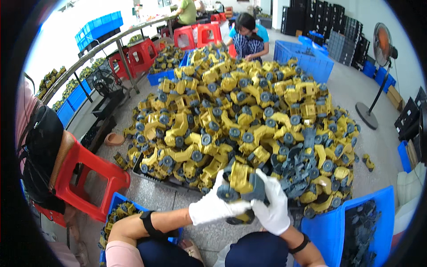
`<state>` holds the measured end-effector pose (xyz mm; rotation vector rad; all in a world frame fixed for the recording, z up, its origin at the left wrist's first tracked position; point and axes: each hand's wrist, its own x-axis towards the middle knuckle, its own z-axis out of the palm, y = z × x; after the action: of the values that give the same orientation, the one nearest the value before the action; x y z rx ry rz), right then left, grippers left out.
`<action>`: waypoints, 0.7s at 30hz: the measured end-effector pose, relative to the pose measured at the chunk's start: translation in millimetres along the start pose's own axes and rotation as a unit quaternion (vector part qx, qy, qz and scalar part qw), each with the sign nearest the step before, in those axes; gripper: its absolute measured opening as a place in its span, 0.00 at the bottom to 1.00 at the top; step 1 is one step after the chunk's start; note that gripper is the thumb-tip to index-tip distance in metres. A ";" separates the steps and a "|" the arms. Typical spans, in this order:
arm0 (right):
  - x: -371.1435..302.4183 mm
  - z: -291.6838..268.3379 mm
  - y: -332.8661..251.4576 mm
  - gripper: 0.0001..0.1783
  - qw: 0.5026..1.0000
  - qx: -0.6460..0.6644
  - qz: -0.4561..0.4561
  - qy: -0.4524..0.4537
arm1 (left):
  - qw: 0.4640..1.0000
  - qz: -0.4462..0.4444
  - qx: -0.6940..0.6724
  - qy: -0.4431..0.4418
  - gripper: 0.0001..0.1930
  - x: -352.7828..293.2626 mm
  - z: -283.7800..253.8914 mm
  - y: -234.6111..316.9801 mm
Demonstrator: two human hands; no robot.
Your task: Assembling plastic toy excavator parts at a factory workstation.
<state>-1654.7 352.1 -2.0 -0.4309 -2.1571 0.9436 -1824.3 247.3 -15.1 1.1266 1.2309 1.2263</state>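
A yellow toy truck with dark grey wheels and grey parts is held up between my two white-gloved hands, above my knees. My left hand grips it from the left and below, next to a wheel. From the other side my right hand closes around its grey end, the fingers partly hidden behind it. Just beyond them lies a large heap of similar yellow toy vehicles. Loose dark grey plastic parts are piled on the heap's near right side.
At lower right stands a blue bin with dark parts; at lower left, a blue crate with yellow toys. A red stool is on my left. Across the heap sits another person. A pedestal fan stands at right.
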 end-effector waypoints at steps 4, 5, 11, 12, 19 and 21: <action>21.4 24.0 4.4 0.33 0.992 0.108 0.015 0.063 | 0.984 0.009 -0.087 0.154 0.23 5.7 11.2 16.9; 25.9 29.9 5.4 0.31 0.988 0.146 0.029 0.050 | 0.976 0.027 -0.167 0.134 0.19 5.3 12.0 28.0; 57.7 52.5 0.5 0.25 0.966 0.253 0.056 0.009 | 0.920 0.014 -0.312 0.238 0.21 13.8 2.8 30.2; 56.5 60.2 0.1 0.25 0.970 0.235 0.051 0.014 | 0.916 0.020 -0.316 0.246 0.25 13.4 -2.3 23.4; 58.8 89.8 7.1 0.30 0.853 0.460 0.230 -0.091 | 0.938 0.016 -0.282 0.202 0.17 -25.6 -74.8 25.2; 43.8 74.9 17.5 0.30 0.913 0.360 0.163 -0.100 | 0.961 0.012 -0.162 0.226 0.19 -58.4 -112.5 19.2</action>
<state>-1739.3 351.0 -28.3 -0.3303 -1.7506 1.9421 -1934.9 185.1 2.3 0.6396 1.2856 1.6948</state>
